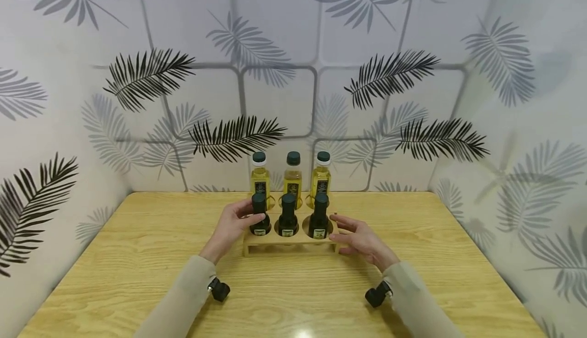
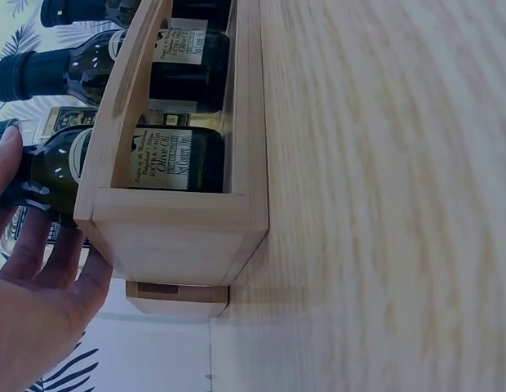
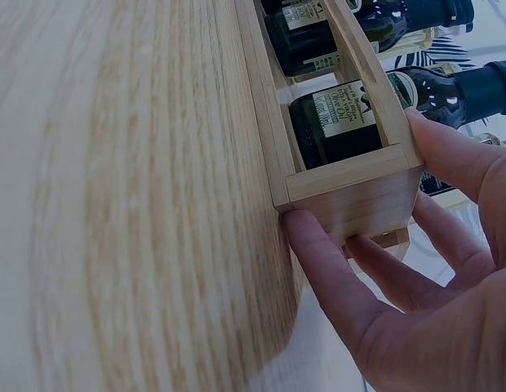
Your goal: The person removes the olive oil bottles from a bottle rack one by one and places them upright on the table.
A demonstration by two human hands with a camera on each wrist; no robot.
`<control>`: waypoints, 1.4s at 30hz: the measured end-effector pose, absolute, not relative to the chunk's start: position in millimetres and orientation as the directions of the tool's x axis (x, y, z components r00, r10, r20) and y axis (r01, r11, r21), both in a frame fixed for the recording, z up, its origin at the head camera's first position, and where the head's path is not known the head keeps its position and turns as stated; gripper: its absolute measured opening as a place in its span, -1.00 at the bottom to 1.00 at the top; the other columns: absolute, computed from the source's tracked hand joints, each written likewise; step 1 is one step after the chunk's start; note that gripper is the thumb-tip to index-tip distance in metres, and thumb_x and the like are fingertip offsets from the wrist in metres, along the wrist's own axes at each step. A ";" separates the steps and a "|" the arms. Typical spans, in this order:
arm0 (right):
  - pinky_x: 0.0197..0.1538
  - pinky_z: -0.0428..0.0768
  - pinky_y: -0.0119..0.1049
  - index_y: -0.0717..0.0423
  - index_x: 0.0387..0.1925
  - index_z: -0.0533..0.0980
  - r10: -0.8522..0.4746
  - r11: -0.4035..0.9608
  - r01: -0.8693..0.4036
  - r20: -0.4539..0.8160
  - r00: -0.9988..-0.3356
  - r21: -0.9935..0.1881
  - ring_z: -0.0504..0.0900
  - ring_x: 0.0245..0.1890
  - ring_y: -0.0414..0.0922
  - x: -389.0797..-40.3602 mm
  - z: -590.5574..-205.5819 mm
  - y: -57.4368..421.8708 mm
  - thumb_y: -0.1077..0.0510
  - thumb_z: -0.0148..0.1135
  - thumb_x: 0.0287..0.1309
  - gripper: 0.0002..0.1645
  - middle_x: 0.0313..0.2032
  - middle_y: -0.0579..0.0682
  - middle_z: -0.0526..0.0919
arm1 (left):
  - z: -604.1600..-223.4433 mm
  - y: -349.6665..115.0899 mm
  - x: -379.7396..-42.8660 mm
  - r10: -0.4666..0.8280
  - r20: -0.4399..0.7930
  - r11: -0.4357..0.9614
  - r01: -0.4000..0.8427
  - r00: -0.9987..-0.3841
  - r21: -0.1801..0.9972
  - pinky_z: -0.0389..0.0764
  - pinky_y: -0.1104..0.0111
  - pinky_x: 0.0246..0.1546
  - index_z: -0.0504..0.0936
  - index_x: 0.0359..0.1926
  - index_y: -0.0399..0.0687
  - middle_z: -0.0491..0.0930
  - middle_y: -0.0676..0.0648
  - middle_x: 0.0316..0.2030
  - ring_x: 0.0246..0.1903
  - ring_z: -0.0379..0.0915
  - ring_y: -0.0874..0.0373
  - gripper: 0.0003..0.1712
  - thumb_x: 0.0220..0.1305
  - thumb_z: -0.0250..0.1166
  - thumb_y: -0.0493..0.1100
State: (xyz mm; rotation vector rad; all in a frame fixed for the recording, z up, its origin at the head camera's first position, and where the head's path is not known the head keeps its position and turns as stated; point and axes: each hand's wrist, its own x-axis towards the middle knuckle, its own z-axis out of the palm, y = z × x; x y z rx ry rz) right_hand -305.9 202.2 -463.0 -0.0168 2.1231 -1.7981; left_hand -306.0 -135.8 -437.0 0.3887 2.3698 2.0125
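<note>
A two-tier wooden bottle rack (image 1: pixel 293 249) stands on the table. Its front row carries three dark olive oil bottles with dark green caps. My left hand (image 1: pixel 236 222) grips the front left olive oil bottle (image 1: pixel 260 206) by its neck, thumb on the near side and fingers behind; this bottle's labelled lower part (image 2: pixel 165 159) shows inside the rack in the left wrist view. At the rack's right end, my right hand (image 1: pixel 359 238) touches the wood with spread fingers, beside the front right olive oil bottle (image 1: pixel 319 215). The front middle olive oil bottle (image 1: pixel 288 215) stands between them.
Behind, on the higher tier, stand three yellow oil bottles: left bottle (image 1: pixel 260 177), middle bottle (image 1: pixel 293 177) and right bottle (image 1: pixel 321 177). The wooden table (image 1: pixel 137 266) runs back to a leaf-patterned wall (image 1: pixel 284 98). Each wrist bears a small black camera (image 1: pixel 220 290).
</note>
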 end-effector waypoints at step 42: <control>-0.04 0.68 -0.11 -0.11 0.43 0.31 -0.229 0.196 0.217 -0.259 -0.938 -0.956 0.20 0.43 0.24 -304.8 -461.6 202.6 0.15 0.39 0.17 -0.19 0.49 0.22 0.07 | -404.9 -159.9 -311.4 0.112 0.286 0.265 0.306 -0.952 0.914 0.56 0.22 0.09 0.47 0.29 -0.05 0.59 -0.18 -0.02 0.03 0.50 0.08 -0.49 0.37 0.27 -0.06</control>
